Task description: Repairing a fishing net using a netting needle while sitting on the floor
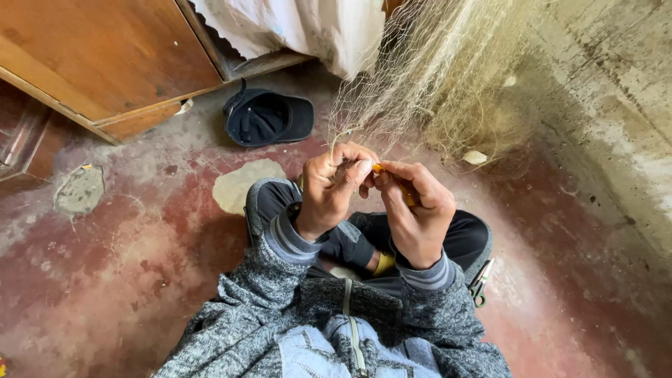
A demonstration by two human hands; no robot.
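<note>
A person seated on a worn red floor (126, 280) works at a pale, fine-meshed fishing net (427, 77) that hangs from the upper middle of the frame. The left hand (329, 192) pinches a bunch of net strands at centre frame, grip narrow. The right hand (416, 210), just beside it, closes around a slim orange tool (379, 168), possibly a netting needle, though most of it is hidden. A dark cap (269, 119) lies upturned above the hands. Brown wooden furniture (105, 56) fills the upper left; rough concrete wall (616, 91) the right.
</note>
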